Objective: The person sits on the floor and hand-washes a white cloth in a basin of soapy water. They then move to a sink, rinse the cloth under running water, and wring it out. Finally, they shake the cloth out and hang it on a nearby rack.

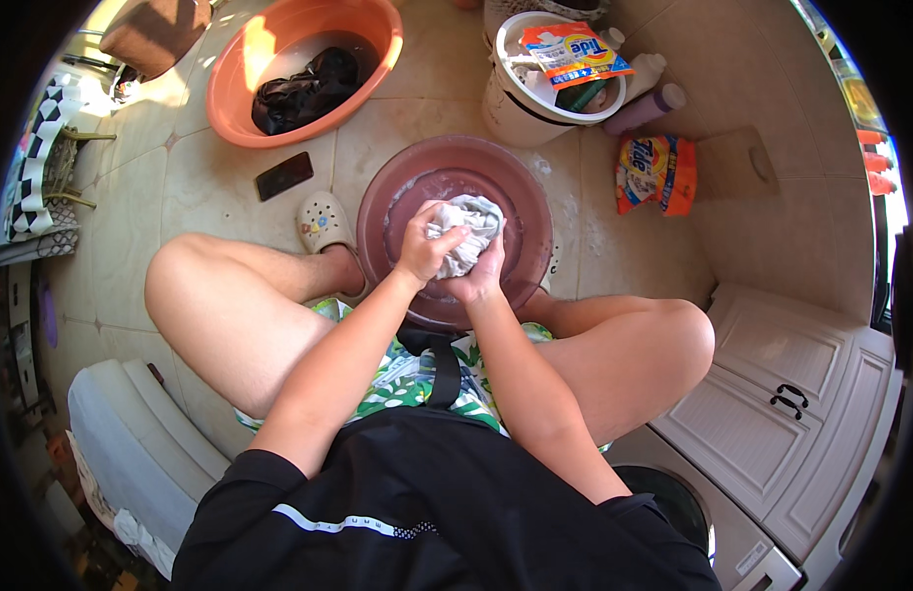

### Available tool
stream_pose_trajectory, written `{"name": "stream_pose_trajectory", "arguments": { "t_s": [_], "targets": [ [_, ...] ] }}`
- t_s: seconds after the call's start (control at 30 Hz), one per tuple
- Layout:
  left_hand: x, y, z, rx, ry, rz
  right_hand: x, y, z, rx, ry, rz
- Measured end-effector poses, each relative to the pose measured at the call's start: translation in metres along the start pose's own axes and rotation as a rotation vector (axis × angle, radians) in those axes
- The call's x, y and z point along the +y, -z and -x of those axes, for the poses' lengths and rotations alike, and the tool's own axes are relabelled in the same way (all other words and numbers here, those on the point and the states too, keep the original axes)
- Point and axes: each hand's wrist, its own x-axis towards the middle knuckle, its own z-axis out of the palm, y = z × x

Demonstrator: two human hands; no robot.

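Note:
A bunched white and grey cloth (467, 233) is squeezed between both hands above a dark red plastic basin (527, 221). My left hand (423, 244) grips it from the left, with the thumb pressed across its front. From below and the right, my right hand (486, 270) cups the same bundle. The basin stands on the floor between my feet, with traces of white suds on its inner wall. How much water lies in it is hard to tell, since the hands and cloth cover the middle.
An orange tub (227, 111) holds dark wet clothing (309, 89). Nearby on the tiles lies a smartphone (284, 176). A white bucket (515, 118) carries bottles and a Tide packet (578, 53); another Tide bag (654, 173) rests by the wall. Cabinet doors (767, 414) stand at right.

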Motion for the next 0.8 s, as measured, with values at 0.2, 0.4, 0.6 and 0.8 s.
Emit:
{"name": "stream_pose_trajectory", "arguments": {
  "t_s": [0.2, 0.4, 0.6, 0.8],
  "targets": [
    [0.048, -0.015, 0.005, -0.040, -0.723, -1.250, -0.002, -0.005, -0.008, -0.042, 0.039, 0.089],
    [0.040, -0.009, -0.001, -0.257, -0.591, -0.959, -0.010, -0.003, -0.008, 0.101, -0.273, 0.184],
    [0.014, -0.014, -0.005, 0.072, -0.538, -0.793, -0.011, 0.037, -0.038, 0.390, -0.018, 0.376],
    [-0.011, -0.010, -0.012, 0.429, 0.062, -0.012, -0.001, -0.013, -0.018, 0.616, 0.499, 0.985]
  ]
}}
